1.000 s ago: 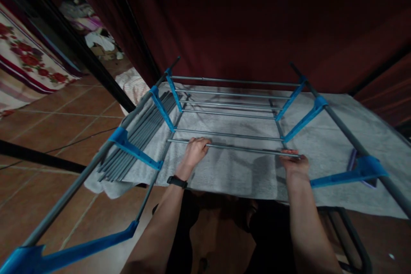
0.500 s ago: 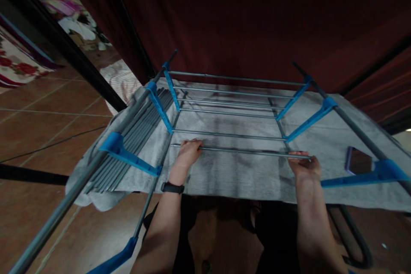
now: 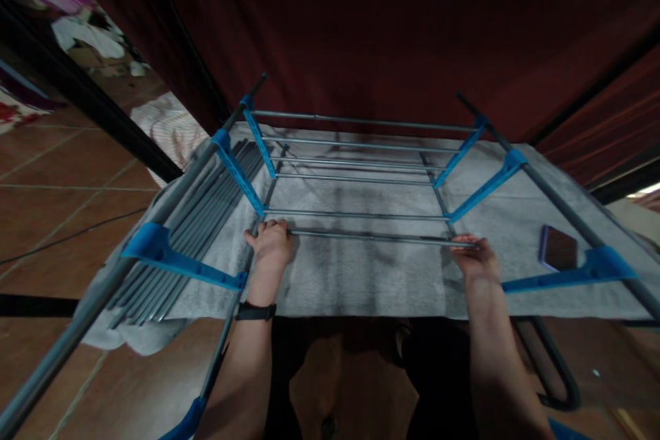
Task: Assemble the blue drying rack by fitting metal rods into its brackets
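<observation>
A thin grey metal rod [image 3: 371, 238] spans crosswise between my two hands, just above the grey cloth. My left hand [image 3: 271, 244] is closed over its left end, close to the left lower pole of the rack. At the other end, my right hand [image 3: 475, 256] grips the rod from below, near the right lower pole. The rack frame has grey poles with blue plastic brackets [image 3: 240, 172] on the left and blue brackets [image 3: 487, 185] on the right. Several crossbars [image 3: 355, 214] join the two sides farther back.
A bundle of loose grey rods [image 3: 201, 227] lies on the grey cloth [image 3: 350, 282] at left. A phone [image 3: 558, 248] rests on the cloth at right. Dark red curtains [image 3: 361, 34] hang behind. Tiled floor [image 3: 62, 220] and a striped cloth [image 3: 170, 127] show at left.
My left hand has slid left along the rod to its end, covering the tip that showed before. The right hand keeps its grip on the other end. The view has shifted slightly.
</observation>
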Tool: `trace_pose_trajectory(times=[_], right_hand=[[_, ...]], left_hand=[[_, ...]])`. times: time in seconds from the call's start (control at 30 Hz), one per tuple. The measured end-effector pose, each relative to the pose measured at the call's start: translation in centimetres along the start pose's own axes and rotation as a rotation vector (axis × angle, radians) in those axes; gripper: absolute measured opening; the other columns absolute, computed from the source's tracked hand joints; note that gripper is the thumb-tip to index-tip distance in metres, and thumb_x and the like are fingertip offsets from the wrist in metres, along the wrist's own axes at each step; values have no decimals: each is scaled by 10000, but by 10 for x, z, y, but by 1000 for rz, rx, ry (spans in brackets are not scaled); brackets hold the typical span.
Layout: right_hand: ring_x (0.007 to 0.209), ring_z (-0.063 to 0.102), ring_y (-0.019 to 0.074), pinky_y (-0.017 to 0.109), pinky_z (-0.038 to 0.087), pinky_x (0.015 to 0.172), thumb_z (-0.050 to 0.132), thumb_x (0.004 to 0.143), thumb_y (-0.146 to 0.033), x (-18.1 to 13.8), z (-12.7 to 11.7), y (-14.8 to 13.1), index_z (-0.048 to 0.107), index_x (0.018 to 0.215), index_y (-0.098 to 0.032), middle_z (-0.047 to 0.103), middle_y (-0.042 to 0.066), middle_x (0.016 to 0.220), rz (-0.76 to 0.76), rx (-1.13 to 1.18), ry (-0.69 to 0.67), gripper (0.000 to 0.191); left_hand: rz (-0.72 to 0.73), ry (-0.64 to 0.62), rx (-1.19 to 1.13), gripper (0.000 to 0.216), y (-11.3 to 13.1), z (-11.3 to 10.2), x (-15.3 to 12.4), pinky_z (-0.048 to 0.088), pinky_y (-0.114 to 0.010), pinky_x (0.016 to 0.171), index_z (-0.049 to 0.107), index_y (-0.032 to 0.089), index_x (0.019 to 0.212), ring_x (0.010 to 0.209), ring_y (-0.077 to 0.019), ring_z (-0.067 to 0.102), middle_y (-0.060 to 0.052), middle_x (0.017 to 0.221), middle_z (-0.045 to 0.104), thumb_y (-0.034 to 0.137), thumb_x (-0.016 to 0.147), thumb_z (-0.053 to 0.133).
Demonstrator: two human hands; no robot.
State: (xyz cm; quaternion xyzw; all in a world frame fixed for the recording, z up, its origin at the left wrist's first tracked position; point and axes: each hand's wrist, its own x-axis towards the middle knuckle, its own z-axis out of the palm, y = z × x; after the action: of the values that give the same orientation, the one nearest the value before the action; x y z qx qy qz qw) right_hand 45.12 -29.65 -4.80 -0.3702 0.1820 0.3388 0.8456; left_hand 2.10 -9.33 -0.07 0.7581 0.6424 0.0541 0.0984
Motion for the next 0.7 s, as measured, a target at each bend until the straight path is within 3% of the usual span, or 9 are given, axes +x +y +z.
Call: trace_pose_trajectory(times=[0.07,0.2,0.3,0.43,0.6,0.7], right_hand=[[438,537,116,261,511,454,347,1048,-287,2,3,1,442,745,-235,512,-60,574,-7,-13,-14,321],[419,524,107,248,501,439,195,1074,-273,0,9,2,444,763,-240,484,-65,557,-4,31,52,400],[463,574,123,271,525,452,146,1071,-332,-4,12,2,477,801,-245,529,-49,590,4,64,52,437],[509,613,111,249,536,485,154,1046,-268,-8,15,4,514,822,-232,591,-31,644,-12,85,56,426],[519,623,100,249,563,545,240,1024,-215,-5,14,6,525,795,-226,606,-39,644,-23,56,63,366],[523,625,104,254,572,558,330,1004,-208,-2,13,8,517,769,-230,609,-49,629,-35,-1,50,301]], left_hand=[[-31,-4,11,292,-4,-3,0,271,-712,1119,739,170,1060,1263,-425,563,-228,1231,695,159,877,512],[-44,-55,46,272,-9,-8,0,400,-624,1068,727,176,1084,1283,-422,559,-217,1255,691,240,883,554],[-32,-108,57,273,-12,-8,2,476,-519,999,727,202,1094,1266,-403,586,-188,1198,726,285,875,585],[-19,-142,55,288,-17,-7,8,502,-448,955,735,201,1081,1199,-387,628,-173,1134,741,323,844,627],[-18,-13,60,267,-25,-3,12,440,-442,1074,736,152,1034,1201,-375,606,-204,1104,705,278,839,603],[-59,15,13,280,-27,-1,12,451,-446,1062,728,146,1054,1214,-387,588,-212,1126,679,260,838,590]])
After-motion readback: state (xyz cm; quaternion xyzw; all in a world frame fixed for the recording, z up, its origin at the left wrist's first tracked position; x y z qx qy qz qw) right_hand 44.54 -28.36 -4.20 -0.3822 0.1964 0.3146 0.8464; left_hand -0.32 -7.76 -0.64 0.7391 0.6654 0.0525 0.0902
